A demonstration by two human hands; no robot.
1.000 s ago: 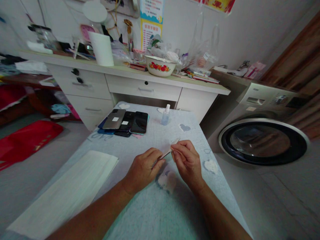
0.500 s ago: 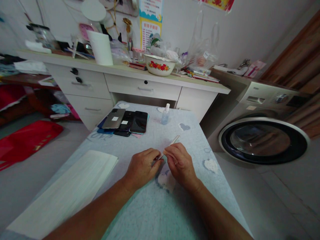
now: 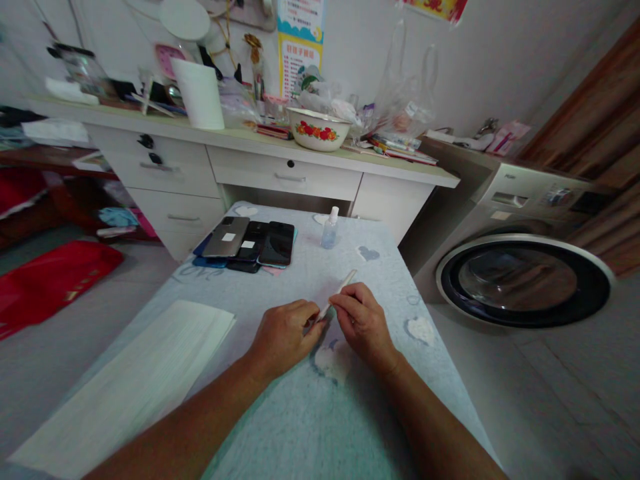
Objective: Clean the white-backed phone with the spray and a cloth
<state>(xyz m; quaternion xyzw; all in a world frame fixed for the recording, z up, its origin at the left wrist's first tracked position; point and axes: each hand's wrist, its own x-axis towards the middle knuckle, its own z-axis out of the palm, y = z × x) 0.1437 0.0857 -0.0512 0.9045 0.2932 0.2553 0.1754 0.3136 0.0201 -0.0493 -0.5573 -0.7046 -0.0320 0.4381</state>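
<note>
Between my two hands runs a thin white strip, perhaps folded paper, slanting up to the right above the table. My left hand pinches its near end between thumb and fingers. My right hand is closed on it farther up, and the far tip sticks out beyond the fingers. Beyond my hands a small clear spray bottle stands upright. To its left lies a pile of phones, some with white stickers. A long stack of pale paper sheets lies beside my left forearm.
The table wears a blue cloth with heart patterns. Behind it stands a white desk with a flowered enamel bowl, a white bin and plastic bags. A washing machine is at right; a red bag lies on the floor at left.
My right hand's fingers have shifted slightly on the white strip, and more of it shows between the hands. The view has moved a little; the phones, bottle and sheets stay put.
</note>
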